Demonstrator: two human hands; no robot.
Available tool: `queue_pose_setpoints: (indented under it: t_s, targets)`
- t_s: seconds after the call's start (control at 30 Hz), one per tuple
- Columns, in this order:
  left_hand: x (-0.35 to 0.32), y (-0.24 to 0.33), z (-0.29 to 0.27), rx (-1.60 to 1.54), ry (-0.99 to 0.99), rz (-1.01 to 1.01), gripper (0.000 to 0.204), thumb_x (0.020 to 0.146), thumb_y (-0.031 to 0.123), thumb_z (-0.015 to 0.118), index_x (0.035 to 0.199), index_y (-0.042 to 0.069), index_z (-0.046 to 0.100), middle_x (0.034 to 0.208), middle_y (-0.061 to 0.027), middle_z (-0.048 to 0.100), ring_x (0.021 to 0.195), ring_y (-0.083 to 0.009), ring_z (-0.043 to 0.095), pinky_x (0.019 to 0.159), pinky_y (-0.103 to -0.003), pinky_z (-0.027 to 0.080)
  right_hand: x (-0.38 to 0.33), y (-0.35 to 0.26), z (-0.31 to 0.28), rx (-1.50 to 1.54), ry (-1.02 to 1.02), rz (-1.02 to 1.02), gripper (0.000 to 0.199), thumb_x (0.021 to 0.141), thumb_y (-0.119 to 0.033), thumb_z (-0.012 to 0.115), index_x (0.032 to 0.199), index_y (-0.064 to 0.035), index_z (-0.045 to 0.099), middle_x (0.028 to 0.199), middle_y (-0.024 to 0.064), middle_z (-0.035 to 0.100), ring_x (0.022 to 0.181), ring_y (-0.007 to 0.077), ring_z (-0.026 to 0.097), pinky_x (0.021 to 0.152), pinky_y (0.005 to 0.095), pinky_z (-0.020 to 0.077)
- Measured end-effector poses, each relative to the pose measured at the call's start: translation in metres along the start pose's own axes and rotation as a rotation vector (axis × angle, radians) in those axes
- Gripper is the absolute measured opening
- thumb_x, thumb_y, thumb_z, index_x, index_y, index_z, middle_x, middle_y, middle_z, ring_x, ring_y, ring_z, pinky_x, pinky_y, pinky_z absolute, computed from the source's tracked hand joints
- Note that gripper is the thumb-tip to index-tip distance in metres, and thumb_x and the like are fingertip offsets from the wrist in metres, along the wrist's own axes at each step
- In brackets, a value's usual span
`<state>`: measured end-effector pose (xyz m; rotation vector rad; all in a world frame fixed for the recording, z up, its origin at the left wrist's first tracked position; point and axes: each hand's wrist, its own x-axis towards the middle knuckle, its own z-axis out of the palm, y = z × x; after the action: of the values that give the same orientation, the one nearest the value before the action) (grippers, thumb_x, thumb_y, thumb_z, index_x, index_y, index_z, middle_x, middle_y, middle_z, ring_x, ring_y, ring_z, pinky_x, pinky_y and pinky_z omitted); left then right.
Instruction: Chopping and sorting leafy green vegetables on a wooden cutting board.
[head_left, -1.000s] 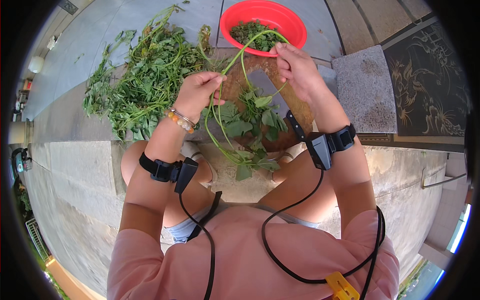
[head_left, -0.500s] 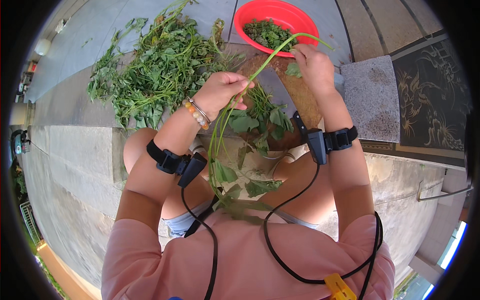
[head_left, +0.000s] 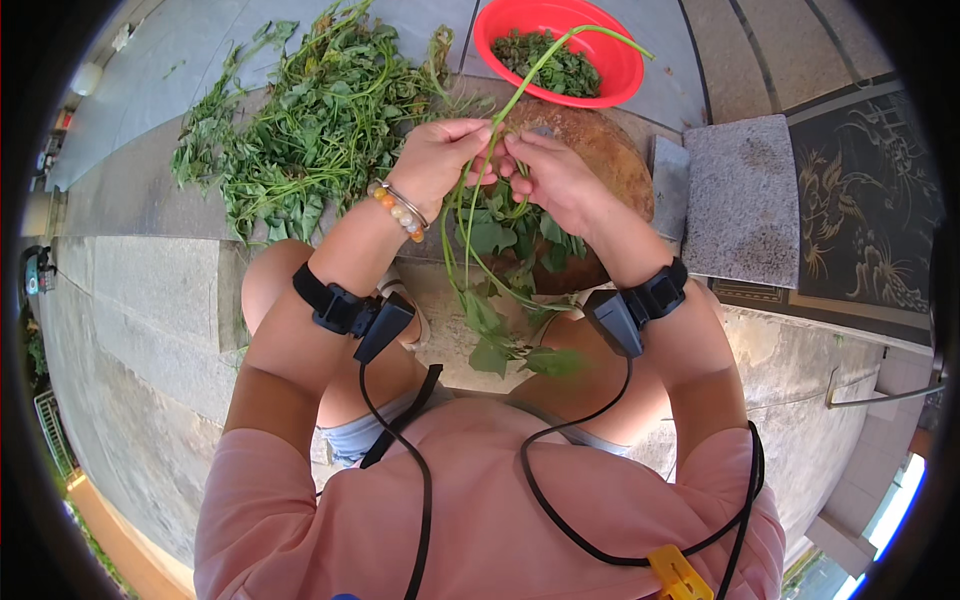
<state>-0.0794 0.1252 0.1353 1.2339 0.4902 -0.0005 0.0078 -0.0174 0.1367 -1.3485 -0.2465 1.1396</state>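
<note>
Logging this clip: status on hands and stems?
Left hand pinches green stems. Right hand close beside, grip unclear. Leafy greens partly cover chopping board.

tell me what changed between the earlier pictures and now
The right hand came down and leftward from beside the red basin to meet the left hand, and now seems to pinch the green stems too. The left hand's hold, leafy pile and basin stayed.

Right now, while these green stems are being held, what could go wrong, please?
A long stem crosses the red basin in this view, so its tip might catch on it. Leafy ends hang loose below the left grip and could snag or tear. Black cables droop near them and might tangle.
</note>
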Motion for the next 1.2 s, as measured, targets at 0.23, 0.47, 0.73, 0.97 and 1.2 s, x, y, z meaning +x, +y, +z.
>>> queue_pose_setpoints:
  t_s: [0.23,0.47,0.73,0.97,1.2]
  targets:
    - [0.000,0.000,-0.001,-0.078,-0.070,0.065,0.041,0.089,0.014,0.054,0.127,0.005,0.042,0.091,-0.0047,0.058,0.072,-0.0127,0.058,0.069,-0.028,0.053,-0.001,-0.006,-0.002,0.069,-0.075,0.030,0.017,0.086,-0.027,0.060,0.084,-0.0120,0.052,0.068,-0.0074,0.042,0.050,0.0008,0.030,0.044,0.0184,0.0202]
    - [0.000,-0.001,-0.006,-0.116,-0.104,-0.081,0.026,0.089,0.016,0.054,0.113,0.005,0.048,0.094,-0.0072,0.060,0.081,-0.0166,0.062,0.074,-0.030,0.053,0.006,-0.005,-0.011,0.141,-0.114,0.097,0.016,0.084,-0.021,0.062,0.081,-0.0108,0.050,0.067,-0.0073,0.042,0.048,-0.0001,0.029,0.041,0.0178,0.0192]
    - [-0.005,0.005,-0.006,0.003,-0.274,-0.151,0.026,0.087,0.023,0.058,0.105,0.004,0.054,0.091,-0.0048,0.060,0.081,-0.0148,0.061,0.072,-0.029,0.053,0.004,-0.014,-0.022,0.079,-0.019,-0.047,0.010,0.079,-0.014,0.062,0.078,-0.0066,0.054,0.068,-0.0040,0.048,0.048,0.0042,0.035,0.042,0.0206,0.0253]
    - [-0.004,0.002,-0.008,0.081,-0.260,-0.143,0.025,0.087,0.022,0.058,0.102,0.002,0.057,0.085,0.0004,0.055,0.076,-0.0095,0.055,0.071,-0.028,0.052,0.012,-0.013,-0.028,-1.236,0.437,-0.638,0.018,0.075,-0.020,0.059,0.086,-0.0064,0.060,0.076,0.0115,0.063,0.067,0.0265,0.062,0.062,0.0382,0.0484]
    - [0.002,0.004,-0.008,-0.016,-0.241,-0.133,0.021,0.087,0.018,0.056,0.098,0.000,0.058,0.080,-0.0009,0.054,0.071,-0.0094,0.054,0.068,-0.028,0.053,0.021,-0.008,-0.030,-1.419,0.571,-0.838,0.017,0.075,-0.020,0.058,0.087,-0.0078,0.057,0.080,0.0105,0.062,0.069,0.0305,0.061,0.061,0.0420,0.0495]
